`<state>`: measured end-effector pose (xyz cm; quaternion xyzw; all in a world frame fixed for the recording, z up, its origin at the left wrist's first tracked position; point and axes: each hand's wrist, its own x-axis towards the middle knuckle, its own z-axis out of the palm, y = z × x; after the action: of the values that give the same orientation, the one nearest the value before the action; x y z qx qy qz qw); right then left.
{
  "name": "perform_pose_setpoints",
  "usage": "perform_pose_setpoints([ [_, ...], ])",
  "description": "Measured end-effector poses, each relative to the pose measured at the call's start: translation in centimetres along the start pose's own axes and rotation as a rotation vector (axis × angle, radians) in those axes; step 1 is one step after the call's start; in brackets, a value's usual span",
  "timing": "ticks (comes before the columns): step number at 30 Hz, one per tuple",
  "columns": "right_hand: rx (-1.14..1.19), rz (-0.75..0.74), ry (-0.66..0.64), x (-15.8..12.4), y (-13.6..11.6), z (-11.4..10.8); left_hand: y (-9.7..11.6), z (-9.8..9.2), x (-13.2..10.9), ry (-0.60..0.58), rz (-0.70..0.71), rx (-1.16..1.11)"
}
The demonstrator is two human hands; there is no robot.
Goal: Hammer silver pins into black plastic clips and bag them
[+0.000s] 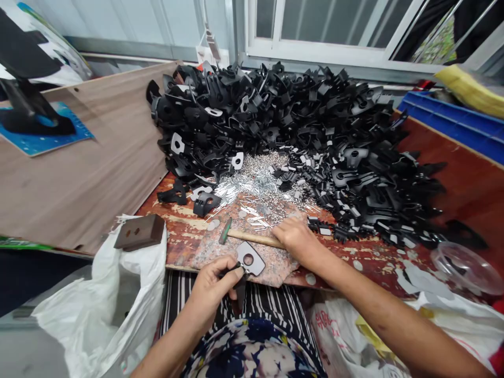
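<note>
A black plastic part with a light, holed plate (255,262) is pinched in my left hand (217,281) over the front edge of the stone slab (214,251). My right hand (294,236) is closed around the wooden handle of a small hammer (255,238), whose green head points left on the slab. Thin metal pins (258,189) lie heaped just beyond the hammer. Behind them rises a large pile of black plastic parts (236,121), with smaller black pieces (323,194) to the right of the pins.
A brown block (140,232) sits by a white bag (98,294) at the left. At the right are a clear plastic bowl (466,268), a blue crate (452,118) and white bags (342,336). A wooden board (98,152) stretches along the left.
</note>
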<state>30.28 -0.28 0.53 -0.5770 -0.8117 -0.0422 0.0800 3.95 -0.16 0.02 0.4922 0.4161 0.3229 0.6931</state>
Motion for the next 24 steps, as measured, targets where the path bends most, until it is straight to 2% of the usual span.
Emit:
perform_pose_setpoints([
  [2, -0.032, -0.028, -0.035, 1.0, -0.1, 0.3, 0.0, 0.2, -0.1, 0.012, -0.026, -0.086],
  [5, -0.017, -0.013, -0.016, 1.6, 0.8, 0.6, 0.4, 0.2, -0.2, 0.018, -0.04, -0.214],
  [11, 0.146, -0.023, 0.015, 0.7, 3.1, 1.5, 0.5, -0.8, -0.1, -0.007, -0.044, -0.349],
  [14, 0.147, -0.007, 0.003, 0.2, 2.8, 1.3, 0.5, -1.1, -0.1, -0.005, -0.047, -0.358],
  [20, 0.087, 0.092, -0.109, 0.1, 1.8, -0.4, 0.4, -1.7, -0.5, 0.025, -0.052, -0.359],
  [24, -0.007, -0.025, -0.09, 0.7, 0.9, -0.7, 0.2, -1.8, -0.5, 0.019, -0.061, -0.359],
])
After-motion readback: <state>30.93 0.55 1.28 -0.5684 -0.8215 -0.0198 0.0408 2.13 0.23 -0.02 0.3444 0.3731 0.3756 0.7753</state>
